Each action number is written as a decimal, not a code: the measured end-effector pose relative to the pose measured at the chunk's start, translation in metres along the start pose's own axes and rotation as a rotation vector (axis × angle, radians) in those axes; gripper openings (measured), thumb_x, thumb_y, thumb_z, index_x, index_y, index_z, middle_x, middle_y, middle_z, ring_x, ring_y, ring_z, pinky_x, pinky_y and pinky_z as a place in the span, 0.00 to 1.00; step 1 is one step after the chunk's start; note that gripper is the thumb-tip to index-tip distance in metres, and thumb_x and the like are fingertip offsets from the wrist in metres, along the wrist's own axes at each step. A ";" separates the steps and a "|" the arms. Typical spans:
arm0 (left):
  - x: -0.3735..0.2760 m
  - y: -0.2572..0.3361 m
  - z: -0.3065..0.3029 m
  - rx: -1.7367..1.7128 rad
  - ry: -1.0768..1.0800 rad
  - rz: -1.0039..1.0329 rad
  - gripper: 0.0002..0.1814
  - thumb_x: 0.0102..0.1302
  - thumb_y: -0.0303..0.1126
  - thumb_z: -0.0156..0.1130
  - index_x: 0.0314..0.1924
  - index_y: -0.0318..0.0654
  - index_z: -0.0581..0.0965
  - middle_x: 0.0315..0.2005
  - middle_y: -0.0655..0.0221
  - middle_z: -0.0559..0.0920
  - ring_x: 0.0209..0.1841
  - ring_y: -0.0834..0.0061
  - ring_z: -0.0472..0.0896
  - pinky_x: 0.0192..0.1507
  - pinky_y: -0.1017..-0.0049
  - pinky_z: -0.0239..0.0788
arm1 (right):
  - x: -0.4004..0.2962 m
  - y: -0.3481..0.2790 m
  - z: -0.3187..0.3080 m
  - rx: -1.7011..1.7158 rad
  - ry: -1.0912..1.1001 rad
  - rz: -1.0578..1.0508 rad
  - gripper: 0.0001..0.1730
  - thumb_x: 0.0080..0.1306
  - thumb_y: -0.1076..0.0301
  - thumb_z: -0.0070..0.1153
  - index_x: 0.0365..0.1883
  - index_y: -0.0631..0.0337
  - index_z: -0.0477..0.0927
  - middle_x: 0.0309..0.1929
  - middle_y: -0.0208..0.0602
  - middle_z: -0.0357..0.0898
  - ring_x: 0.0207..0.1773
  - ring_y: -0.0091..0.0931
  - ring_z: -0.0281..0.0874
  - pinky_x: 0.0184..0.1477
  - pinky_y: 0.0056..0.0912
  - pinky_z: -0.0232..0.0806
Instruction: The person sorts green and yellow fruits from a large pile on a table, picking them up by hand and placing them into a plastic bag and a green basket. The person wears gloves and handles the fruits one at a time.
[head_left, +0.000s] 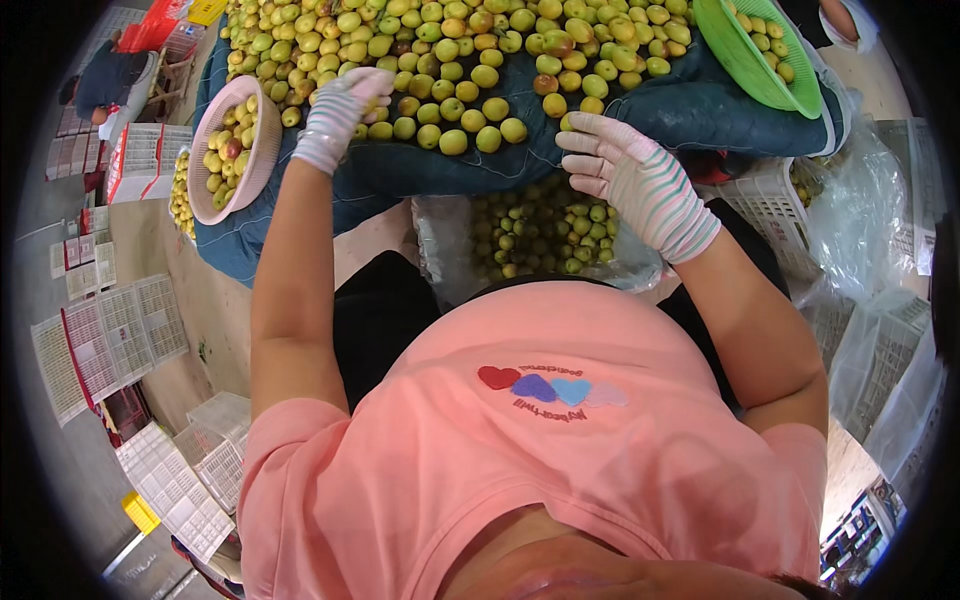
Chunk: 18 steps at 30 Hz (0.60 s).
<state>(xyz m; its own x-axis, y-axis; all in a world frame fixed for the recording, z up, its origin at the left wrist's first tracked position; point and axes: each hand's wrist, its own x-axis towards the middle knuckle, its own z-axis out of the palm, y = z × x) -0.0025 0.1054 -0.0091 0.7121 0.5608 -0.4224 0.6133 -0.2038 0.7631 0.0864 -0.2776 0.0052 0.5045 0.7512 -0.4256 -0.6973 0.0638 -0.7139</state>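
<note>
Many green-yellow fruits (452, 141), some with reddish-brown patches, are spread over a dark blue padded cloth (442, 166). My left hand (349, 112), in a striped white and pink glove, is at the near edge of the pile with its fingers bent down among the fruits; whether it grips one is hidden. My right hand (622, 169), gloved the same way, is held over the near edge of the cloth with its fingers apart, its fingertips close to a fruit. Below the cloth edge, between my legs, a plastic-lined container (442, 232) holds more such fruits.
A pink basket (268, 142) with fruits stands at the left, a green basket (795, 94) with fruits at the upper right. A white crate (765, 210) and clear plastic sheeting (862, 202) are at the right. Stacked crates (124, 330) line the left, where another person (112, 79) bends.
</note>
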 end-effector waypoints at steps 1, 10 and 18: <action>0.001 0.009 0.012 0.375 -0.005 0.116 0.21 0.73 0.37 0.60 0.66 0.52 0.80 0.63 0.64 0.82 0.61 0.65 0.84 0.52 0.67 0.78 | 0.001 0.001 0.001 -0.010 0.015 0.010 0.32 0.77 0.48 0.56 0.71 0.59 0.73 0.66 0.46 0.78 0.57 0.32 0.80 0.62 0.38 0.73; 0.014 0.049 0.068 1.327 -0.080 0.170 0.31 0.70 0.45 0.68 0.72 0.62 0.73 0.63 0.63 0.82 0.63 0.58 0.82 0.64 0.55 0.74 | 0.002 -0.002 0.010 -0.126 0.083 0.030 0.33 0.78 0.47 0.52 0.73 0.60 0.72 0.68 0.42 0.78 0.58 0.28 0.81 0.63 0.35 0.73; -0.028 0.032 0.015 -0.613 -0.516 0.198 0.34 0.71 0.47 0.60 0.73 0.40 0.71 0.48 0.63 0.85 0.34 0.82 0.74 0.30 0.82 0.62 | -0.003 0.003 0.002 -0.112 -0.004 0.008 0.36 0.77 0.46 0.55 0.74 0.60 0.71 0.66 0.41 0.78 0.57 0.27 0.81 0.62 0.35 0.73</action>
<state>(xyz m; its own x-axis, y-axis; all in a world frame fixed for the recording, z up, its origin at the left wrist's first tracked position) 0.0023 0.0713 0.0195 0.9464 0.0913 -0.3099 0.2710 0.2977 0.9154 0.0819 -0.2785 0.0059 0.4968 0.7539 -0.4298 -0.6403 -0.0159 -0.7680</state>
